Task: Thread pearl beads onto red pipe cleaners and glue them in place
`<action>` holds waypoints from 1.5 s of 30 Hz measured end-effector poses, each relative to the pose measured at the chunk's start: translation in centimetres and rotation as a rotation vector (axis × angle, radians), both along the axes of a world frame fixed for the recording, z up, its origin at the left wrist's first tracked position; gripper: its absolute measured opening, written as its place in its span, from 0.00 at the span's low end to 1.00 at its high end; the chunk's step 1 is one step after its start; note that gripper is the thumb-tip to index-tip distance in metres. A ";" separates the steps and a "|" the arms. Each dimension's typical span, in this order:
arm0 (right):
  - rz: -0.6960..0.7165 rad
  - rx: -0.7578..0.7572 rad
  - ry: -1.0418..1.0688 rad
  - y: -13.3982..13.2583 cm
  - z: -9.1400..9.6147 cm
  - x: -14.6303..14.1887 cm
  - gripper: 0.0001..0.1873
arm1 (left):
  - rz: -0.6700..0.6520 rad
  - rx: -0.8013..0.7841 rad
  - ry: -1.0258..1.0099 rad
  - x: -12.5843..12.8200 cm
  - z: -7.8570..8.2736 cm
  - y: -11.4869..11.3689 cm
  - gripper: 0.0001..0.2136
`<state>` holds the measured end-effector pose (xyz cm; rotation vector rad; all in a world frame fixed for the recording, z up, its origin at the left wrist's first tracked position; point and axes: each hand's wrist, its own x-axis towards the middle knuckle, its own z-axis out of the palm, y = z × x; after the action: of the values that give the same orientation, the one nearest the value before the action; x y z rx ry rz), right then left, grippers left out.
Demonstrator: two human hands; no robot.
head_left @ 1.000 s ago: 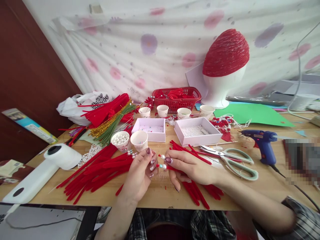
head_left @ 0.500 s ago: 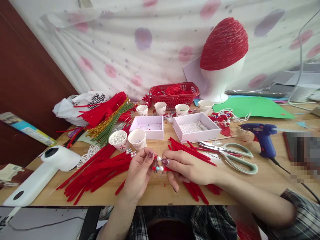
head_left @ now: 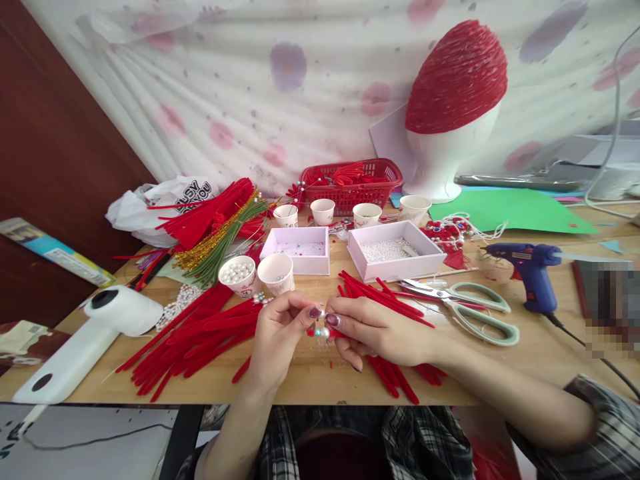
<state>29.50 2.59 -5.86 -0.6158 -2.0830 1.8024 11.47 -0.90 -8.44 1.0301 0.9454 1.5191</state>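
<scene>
My left hand (head_left: 281,337) and my right hand (head_left: 376,332) meet at the table's front middle, fingertips pinched together on a small red pipe-cleaner piece tipped with pearl and coloured beads (head_left: 321,330). Beneath my right hand lie red pipe cleaners (head_left: 385,303). A larger pile of red pipe cleaners (head_left: 200,337) spreads to the left of my left hand. Two paper cups stand just behind my hands, one with pearls (head_left: 239,274), one nearly empty (head_left: 277,272).
Two pink boxes (head_left: 300,248) (head_left: 393,257) hold beads. Scissors (head_left: 467,310) and a blue glue gun (head_left: 530,270) lie to the right. A white device (head_left: 75,347) lies at the left edge. A red basket (head_left: 350,180) and a foam head with a red cap (head_left: 450,113) stand behind.
My two hands have drawn closer together, fingertips now touching over the beaded piece. The view has shifted slightly.
</scene>
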 end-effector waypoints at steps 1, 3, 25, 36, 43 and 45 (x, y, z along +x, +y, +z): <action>-0.002 0.011 0.003 0.0 0.0 0.0 0.14 | 0.009 -0.006 -0.006 0.1 -0.1 0.0 0.14; -0.004 0.042 0.006 0.1 -0.1 0.0 0.14 | 0.023 -0.016 -0.016 0.3 -0.3 0.0 0.14; -0.067 0.000 0.060 0.4 -0.3 -0.2 0.14 | -0.055 -0.042 0.322 -1.0 0.9 -1.6 0.15; -0.060 0.188 -0.049 0.3 -0.3 -0.1 0.10 | -0.034 0.065 0.423 -2.6 1.8 -1.1 0.05; -0.114 0.195 -0.055 0.2 0.2 0.1 0.14 | 0.095 0.005 0.212 -5.0 1.6 -1.4 0.07; -0.097 0.165 -0.034 0.0 0.2 0.0 0.15 | 0.038 0.014 0.167 -4.7 1.6 -1.4 0.06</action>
<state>29.49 2.63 -5.63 -0.6935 -2.1582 1.5596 6.81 -2.34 -6.82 1.1687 1.0770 1.4897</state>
